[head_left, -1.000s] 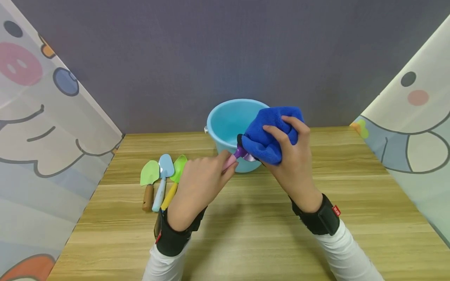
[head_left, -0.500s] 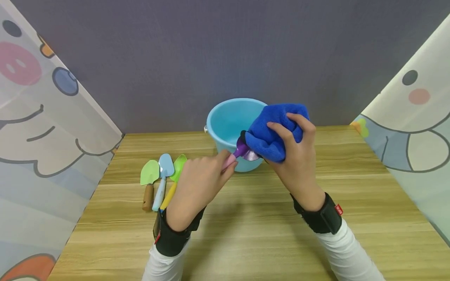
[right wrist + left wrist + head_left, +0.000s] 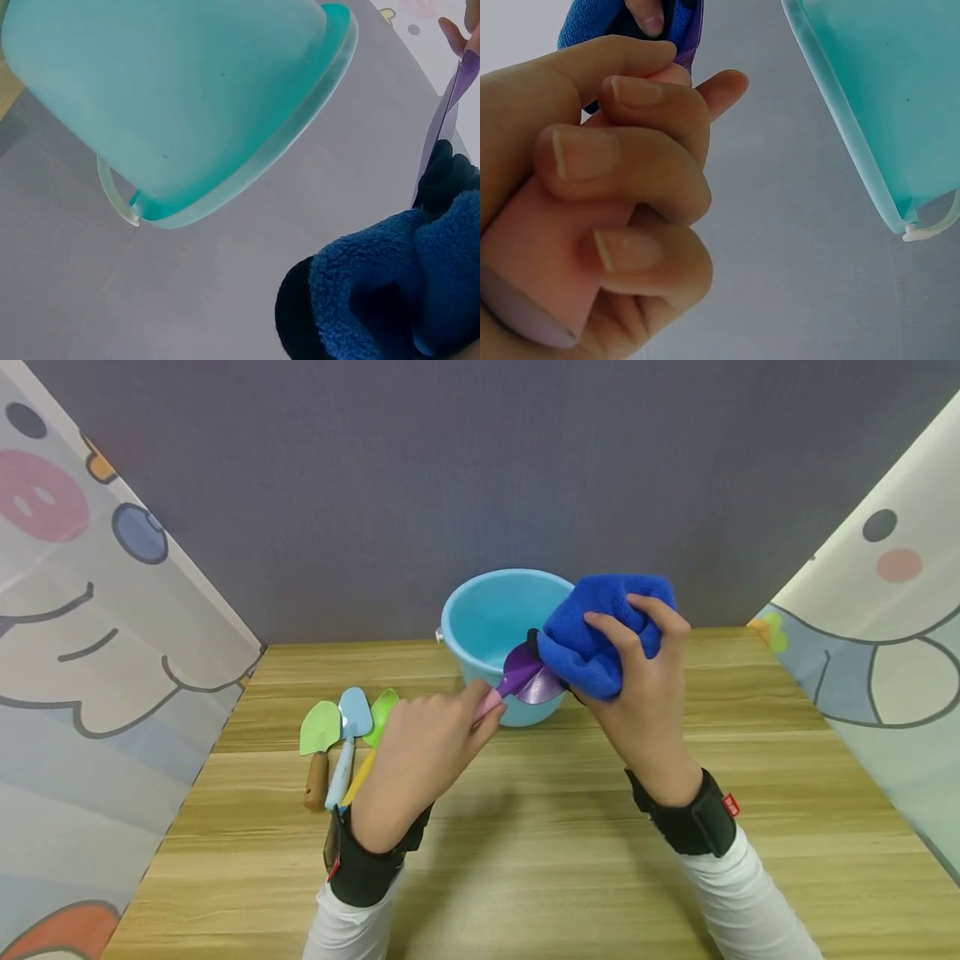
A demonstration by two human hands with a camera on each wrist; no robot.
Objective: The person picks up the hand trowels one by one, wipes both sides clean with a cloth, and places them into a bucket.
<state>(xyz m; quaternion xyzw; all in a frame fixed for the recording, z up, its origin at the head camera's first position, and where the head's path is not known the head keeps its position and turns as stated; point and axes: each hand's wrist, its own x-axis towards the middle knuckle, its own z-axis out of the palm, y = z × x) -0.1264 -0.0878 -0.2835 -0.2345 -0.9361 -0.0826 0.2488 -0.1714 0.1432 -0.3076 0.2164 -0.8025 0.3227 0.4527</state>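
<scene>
In the head view my left hand (image 3: 423, 747) grips the pink handle (image 3: 547, 247) of a small purple trowel (image 3: 531, 675), its fingers curled round it in the left wrist view. My right hand (image 3: 641, 693) holds a bunched blue cloth (image 3: 600, 635) with a black edge or underside. The cloth touches the trowel's blade and hides its tip. Both are held up in front of the light blue bucket (image 3: 517, 714), near its right rim.
Left of my left hand, a green trowel (image 3: 320, 727) with a brown handle, a light blue trowel (image 3: 356, 712) and a green one with a yellow handle (image 3: 360, 777) lie on the wooden table (image 3: 540, 877). A grey panel (image 3: 480, 468) stands behind the bucket.
My right hand and the cloth have moved up and to the right along the trowel, uncovering more of the purple blade. My left hand has stayed almost still.
</scene>
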